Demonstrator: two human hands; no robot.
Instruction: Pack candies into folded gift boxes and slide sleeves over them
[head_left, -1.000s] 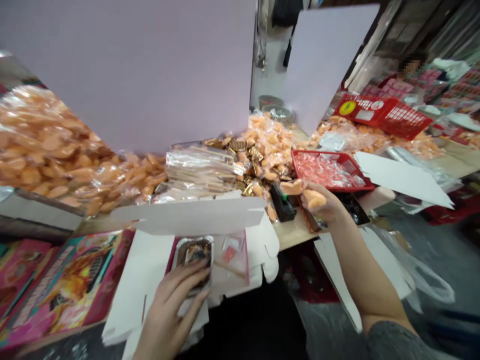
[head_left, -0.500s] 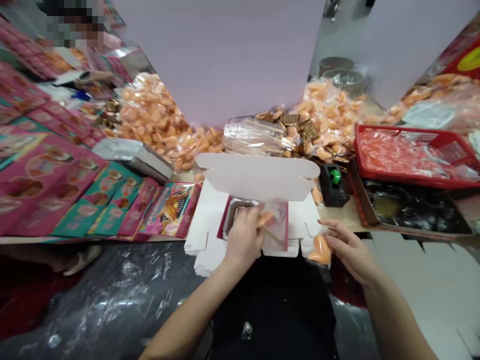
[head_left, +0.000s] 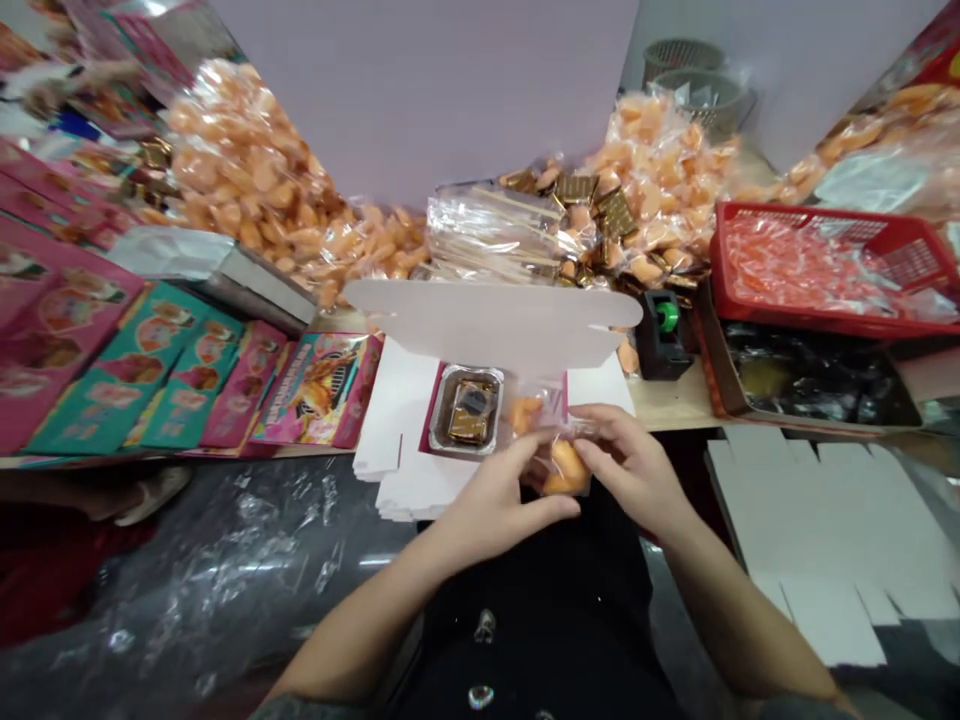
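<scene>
My right hand [head_left: 630,465] pinches a clear plastic packet with an orange piece [head_left: 568,468] inside, held over the front edge of an open white carton [head_left: 495,325]. My left hand [head_left: 502,500] is at the packet's left side, thumb stretched out below it and fingers apart; whether it touches the plastic I cannot tell. In the carton's left half sits a foil tray [head_left: 466,410] with a gold-brown wrapped piece [head_left: 472,412] in it. Beside the tray lies another clear packet with an orange piece [head_left: 525,412], partly behind my hands.
Orange packets [head_left: 255,180] are heaped at the back left, more [head_left: 660,190] at the back right. Pink and teal printed boxes [head_left: 180,370] line the left. A black tape dispenser [head_left: 664,340] and a red basket [head_left: 832,270] stand right. Flat white cartons [head_left: 832,540] lie lower right. A co-worker's hand shows far left.
My left hand has drawn back from the carton toward me, uncovering the foil tray. My right hand has moved left with the orange packet, and both hands are now close together.
</scene>
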